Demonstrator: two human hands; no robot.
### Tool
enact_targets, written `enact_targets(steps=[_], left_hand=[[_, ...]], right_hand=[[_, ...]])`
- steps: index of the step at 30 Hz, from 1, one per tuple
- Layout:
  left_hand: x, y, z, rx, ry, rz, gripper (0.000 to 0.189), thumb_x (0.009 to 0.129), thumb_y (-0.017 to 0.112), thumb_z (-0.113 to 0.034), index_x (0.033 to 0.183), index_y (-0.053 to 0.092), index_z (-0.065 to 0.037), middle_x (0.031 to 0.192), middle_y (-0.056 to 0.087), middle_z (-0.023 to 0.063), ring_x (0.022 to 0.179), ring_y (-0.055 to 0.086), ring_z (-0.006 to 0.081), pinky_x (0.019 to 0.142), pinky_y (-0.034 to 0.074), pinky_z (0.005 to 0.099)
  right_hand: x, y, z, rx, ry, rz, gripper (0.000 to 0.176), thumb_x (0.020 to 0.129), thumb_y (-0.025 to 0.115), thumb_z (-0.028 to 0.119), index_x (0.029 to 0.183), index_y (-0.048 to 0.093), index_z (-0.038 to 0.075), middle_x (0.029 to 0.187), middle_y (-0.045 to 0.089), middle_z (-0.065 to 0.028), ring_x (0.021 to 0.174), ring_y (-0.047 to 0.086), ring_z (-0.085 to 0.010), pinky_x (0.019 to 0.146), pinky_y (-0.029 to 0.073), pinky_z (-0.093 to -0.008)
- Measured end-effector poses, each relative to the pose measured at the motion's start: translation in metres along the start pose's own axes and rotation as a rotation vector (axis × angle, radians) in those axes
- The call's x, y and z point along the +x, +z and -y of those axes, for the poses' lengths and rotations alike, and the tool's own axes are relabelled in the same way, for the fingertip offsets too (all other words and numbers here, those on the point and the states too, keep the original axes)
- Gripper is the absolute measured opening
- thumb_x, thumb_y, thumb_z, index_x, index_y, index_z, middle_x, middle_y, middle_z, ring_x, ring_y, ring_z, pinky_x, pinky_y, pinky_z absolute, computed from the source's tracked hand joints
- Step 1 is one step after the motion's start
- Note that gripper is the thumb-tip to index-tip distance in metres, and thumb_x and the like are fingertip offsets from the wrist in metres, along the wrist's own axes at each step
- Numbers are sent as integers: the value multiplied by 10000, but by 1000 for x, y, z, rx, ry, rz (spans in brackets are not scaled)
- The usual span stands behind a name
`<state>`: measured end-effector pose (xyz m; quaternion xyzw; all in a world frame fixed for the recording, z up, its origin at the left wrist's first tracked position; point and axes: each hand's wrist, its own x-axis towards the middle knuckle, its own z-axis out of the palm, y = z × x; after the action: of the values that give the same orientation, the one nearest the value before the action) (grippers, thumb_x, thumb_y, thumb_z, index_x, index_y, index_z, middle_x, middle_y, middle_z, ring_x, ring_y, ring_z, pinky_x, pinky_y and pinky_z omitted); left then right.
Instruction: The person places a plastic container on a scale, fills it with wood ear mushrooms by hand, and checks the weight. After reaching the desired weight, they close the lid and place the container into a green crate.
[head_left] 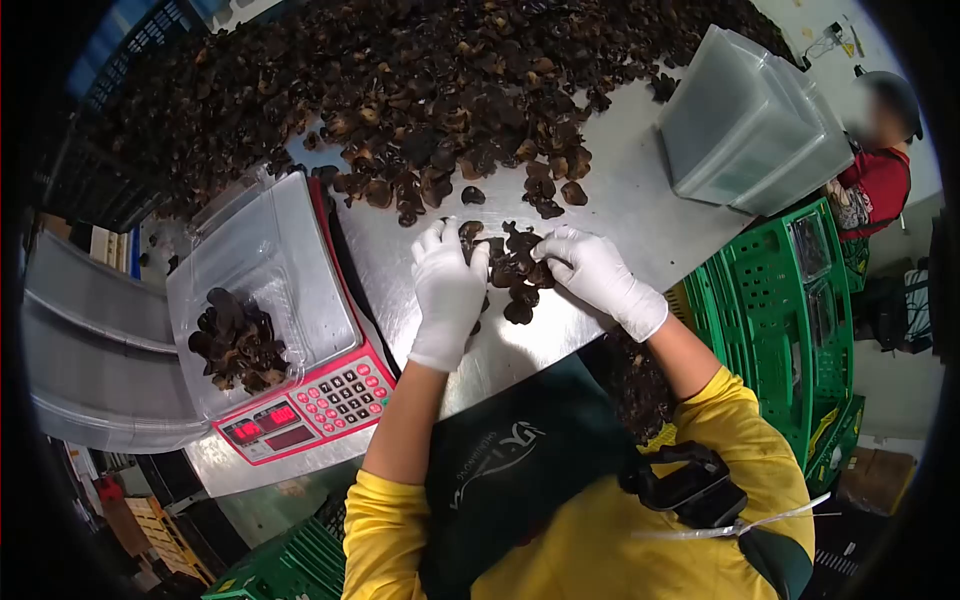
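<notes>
A small group of dark brown wood ear mushrooms (515,265) lies on the metal table between my two white-gloved hands. My left hand (447,290) rests at the left side of this group, its thumb apart from the fingers and a mushroom beside the fingertips. From the right, my right hand (598,275) has its thumb and fingers drawn together on a mushroom at the group's edge. Left of my hands, a red and silver digital scale (330,330) carries a clear plastic container (285,270) with a clump of mushrooms (238,340) in it. The scale's red digits are too blurred to read.
A large pile of wood ear mushrooms (420,90) covers the table's far side. Stacked clear containers (745,125) stand at right, and more nested clear containers (100,350) at left. Green crates (775,310) sit beyond the table's right edge. A person in red (880,185) is at far right.
</notes>
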<state>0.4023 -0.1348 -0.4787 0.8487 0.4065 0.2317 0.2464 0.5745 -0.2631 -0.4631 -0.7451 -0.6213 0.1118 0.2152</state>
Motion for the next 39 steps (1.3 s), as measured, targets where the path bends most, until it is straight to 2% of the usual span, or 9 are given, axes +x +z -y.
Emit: enact_targets(steps=[4,8,14,19,23,27,32,36,39], left_hand=[[-12,-8,-8,-30,13,108,460,851,676,-235,1237,574,-7,1230,551,183,1135,498,361,973,420,424],[-4,-6,-15,127,70,-1,458,835,691,-231,1229,586,-23,1242,551,180,1138,505,357,962,424,433],[57,21,-17,235,248,-74,403,807,685,-201,1173,623,-44,1179,588,174,1083,556,334,892,469,425],[73,34,-14,455,236,108,79,782,623,-127,829,644,-67,911,627,131,912,607,310,775,485,431],[50,23,-7,313,350,66,75,767,614,-106,696,619,-84,781,615,113,832,619,290,717,494,414],[46,5,-35,132,345,-9,55,761,643,-104,783,684,-76,796,630,104,837,612,295,748,492,408],[28,32,-42,-15,371,42,173,690,746,-223,781,713,-79,831,608,115,859,573,299,758,465,407],[22,29,-41,136,344,167,160,689,744,-248,759,713,-107,822,591,81,887,544,277,767,438,406],[19,24,-36,134,351,230,142,698,734,-246,756,716,-118,830,595,71,889,545,278,772,436,405]], right_hand=[[31,-11,-13,32,139,-285,223,795,615,122,1002,694,137,998,657,-83,848,661,-280,761,537,-379],[60,-11,-21,-11,219,-194,342,762,700,170,1101,660,151,922,629,-104,853,650,-294,761,527,-389],[65,-4,-48,-53,216,-142,228,754,701,132,981,694,133,939,646,-114,851,653,-302,777,525,-384],[34,0,-29,400,186,-377,249,766,654,10,995,696,96,843,638,-85,673,614,-173,652,512,-291],[2,-1,4,521,228,-34,404,771,692,2,1162,660,98,875,634,-41,676,556,-116,658,491,-259],[-2,-9,19,548,173,68,521,745,743,30,1245,624,118,805,624,-67,671,568,-130,678,496,-270],[2,-13,-8,798,473,-112,150,923,608,98,988,686,-11,832,647,-5,746,566,-75,701,480,-236],[17,-4,-30,490,374,-189,132,892,617,75,973,702,14,861,677,-61,791,628,-157,722,499,-274],[29,5,-33,253,-29,-217,146,839,635,51,965,709,41,902,684,-88,823,650,-245,747,518,-317]])
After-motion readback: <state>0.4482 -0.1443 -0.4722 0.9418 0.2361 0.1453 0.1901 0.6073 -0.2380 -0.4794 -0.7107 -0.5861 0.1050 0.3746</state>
